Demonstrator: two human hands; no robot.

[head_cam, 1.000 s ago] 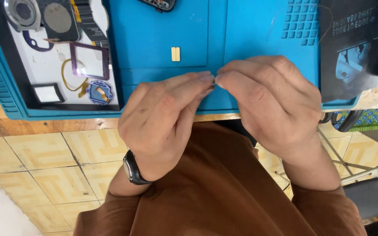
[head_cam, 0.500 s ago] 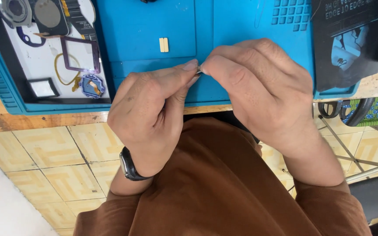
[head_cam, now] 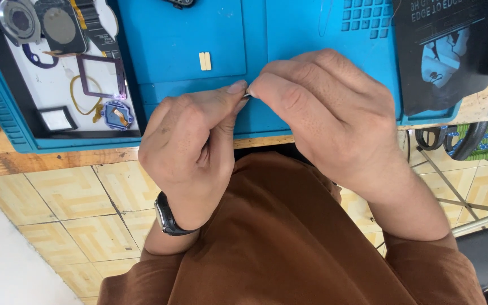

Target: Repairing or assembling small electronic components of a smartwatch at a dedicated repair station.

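Pinching a tiny silvery part between them, two bare hands meet over a blue work mat at the near edge of a wooden worktop. At far left, a white tray set on the mat carries loose watch pieces — a round grey disc, a dark square screen, a purple square frame, a yellow loop of wire, a small white square and a bluish ring-shaped piece. Moving right, two small cream strips lie side by side on the bare mat, just beyond the hands. The left hand, a black band on its wrist, is curled almost closed, thumb and forefinger tips pressed together on the part. The right hand is likewise closed to a pinch, its fingertips touching those of the left; the part is so small that only a sliver shows between them, and its exact shape cannot be made out. Farther right, a black printed packet rests on the mat's corner. Brown sleeves fill the foreground above a yellow tiled floor.
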